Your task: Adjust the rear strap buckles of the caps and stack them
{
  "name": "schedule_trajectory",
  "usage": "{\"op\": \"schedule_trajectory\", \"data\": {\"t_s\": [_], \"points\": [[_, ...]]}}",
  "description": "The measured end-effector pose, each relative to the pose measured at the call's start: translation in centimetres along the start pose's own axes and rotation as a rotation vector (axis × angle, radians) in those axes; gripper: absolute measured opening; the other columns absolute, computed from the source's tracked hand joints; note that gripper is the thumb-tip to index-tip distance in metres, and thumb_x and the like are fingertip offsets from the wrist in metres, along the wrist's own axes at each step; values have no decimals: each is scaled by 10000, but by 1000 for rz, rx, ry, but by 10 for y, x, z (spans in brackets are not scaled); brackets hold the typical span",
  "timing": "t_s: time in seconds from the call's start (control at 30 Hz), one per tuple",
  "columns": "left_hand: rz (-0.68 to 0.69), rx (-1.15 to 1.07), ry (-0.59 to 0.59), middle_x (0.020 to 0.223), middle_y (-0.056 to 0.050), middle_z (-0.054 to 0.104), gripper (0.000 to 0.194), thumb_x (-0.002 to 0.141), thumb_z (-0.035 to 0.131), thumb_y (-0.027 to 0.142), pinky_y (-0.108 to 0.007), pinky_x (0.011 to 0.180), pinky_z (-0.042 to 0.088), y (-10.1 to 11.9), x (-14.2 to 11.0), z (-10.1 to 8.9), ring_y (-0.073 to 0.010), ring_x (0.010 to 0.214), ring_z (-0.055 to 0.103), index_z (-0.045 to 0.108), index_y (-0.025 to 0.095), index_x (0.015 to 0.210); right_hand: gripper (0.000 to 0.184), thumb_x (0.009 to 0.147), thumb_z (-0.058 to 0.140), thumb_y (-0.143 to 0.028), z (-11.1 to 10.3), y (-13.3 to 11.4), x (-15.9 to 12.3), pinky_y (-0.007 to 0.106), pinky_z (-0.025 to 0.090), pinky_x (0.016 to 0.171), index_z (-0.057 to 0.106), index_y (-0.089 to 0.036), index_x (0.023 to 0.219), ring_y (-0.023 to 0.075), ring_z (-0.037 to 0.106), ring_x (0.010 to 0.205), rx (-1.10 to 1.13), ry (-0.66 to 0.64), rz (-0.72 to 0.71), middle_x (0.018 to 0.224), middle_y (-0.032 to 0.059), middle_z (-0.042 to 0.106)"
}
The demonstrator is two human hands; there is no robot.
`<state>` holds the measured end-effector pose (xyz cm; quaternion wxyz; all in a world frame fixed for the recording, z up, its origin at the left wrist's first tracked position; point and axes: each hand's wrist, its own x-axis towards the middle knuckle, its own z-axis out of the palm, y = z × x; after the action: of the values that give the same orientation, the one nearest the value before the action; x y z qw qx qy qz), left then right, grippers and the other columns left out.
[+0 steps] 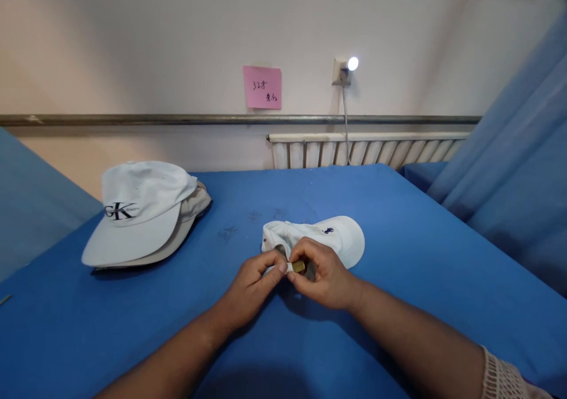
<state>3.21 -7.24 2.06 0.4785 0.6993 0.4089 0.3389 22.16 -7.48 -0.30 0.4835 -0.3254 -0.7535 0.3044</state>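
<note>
A white baseball cap (pixel 343 239) with a small dark emblem lies on its side on the blue-covered surface, its brim toward the right. My left hand (pixel 254 281) pinches the end of the cap's white back strap between thumb and fingers. Right beside it, my right hand (pixel 325 275) is closed around the same strap at a brass-coloured buckle (pixel 299 266). The fingertips of both hands nearly meet there. Part of the cap's opening and the rest of the strap are hidden behind my hands.
At the left sits a stack of caps (pixel 142 210), a white one with black letters on top. The blue cover (pixel 212 352) spreads underneath. Behind are a wall with a pink note (pixel 262 87), a plugged-in light (pixel 352 64), a radiator (pixel 367 151); a blue curtain (pixel 518 151) hangs right.
</note>
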Motion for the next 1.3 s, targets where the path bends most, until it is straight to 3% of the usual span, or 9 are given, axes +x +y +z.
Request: {"op": "schedule_trajectory", "data": {"t_s": [0.17,0.33,0.4,0.53,0.73,0.97,1.1,1.2,1.3], "points": [[-127,-303,208,723,-9,608,269,867,552,400,-240,624,427,-1,8,-12,-148,669,533,596,180,719,153,829,666,-236,-3,6,-1,253,473,657,547,-216,923,124,559,696,151,42,102,813,-16,585],[-101,-119,377,583,-6,558,344,845,553,391,-251,587,425,4,18,-46,-148,572,494,576,181,573,205,892,609,-337,-27,20,6,322,498,810,601,-214,1055,179,621,853,-68,151,52,944,43,656],[-81,-32,294,479,-3,484,483,882,502,450,-268,592,425,3,19,-60,-149,522,458,488,198,470,205,923,538,-338,-41,31,10,356,485,869,625,-194,1041,211,632,911,-316,281,172,990,82,672],[-179,189,-122,522,-29,588,521,881,491,555,-273,516,394,-3,16,-72,-156,476,490,575,189,520,376,893,579,-433,-64,54,16,483,379,1034,665,-130,1098,348,562,1179,-724,234,604,1179,209,646],[-110,454,-80,767,-26,719,323,815,634,497,-270,583,449,-10,14,-53,-217,670,634,730,189,832,570,800,694,-452,-83,72,17,481,337,1103,611,-101,1241,394,439,1355,-223,342,894,1337,239,586],[50,255,702,1177,-98,695,557,806,646,376,-395,949,501,-32,27,-71,-274,1069,659,571,176,1320,409,827,652,-473,-75,69,12,383,588,825,722,-118,1016,283,730,935,427,79,839,1061,172,750],[112,140,975,1492,-117,464,649,766,702,286,-418,1101,397,-33,28,-85,-276,1332,488,475,225,1371,282,840,670,-422,-66,77,19,385,590,898,690,-197,1009,254,707,1031,852,447,593,1071,95,755],[24,-10,874,1427,-126,528,553,769,703,274,-418,1062,433,-25,24,-64,-277,1293,527,534,217,1292,206,852,661,-351,-60,78,22,394,594,921,667,-244,1027,248,649,1166,878,629,509,1125,52,740],[-173,-251,534,1273,-146,648,454,752,755,319,-387,942,502,-16,17,-21,-274,1122,648,622,187,1165,315,792,722,-253,-44,66,21,380,565,975,651,-234,1098,243,625,1208,965,570,529,1180,46,722]]}}
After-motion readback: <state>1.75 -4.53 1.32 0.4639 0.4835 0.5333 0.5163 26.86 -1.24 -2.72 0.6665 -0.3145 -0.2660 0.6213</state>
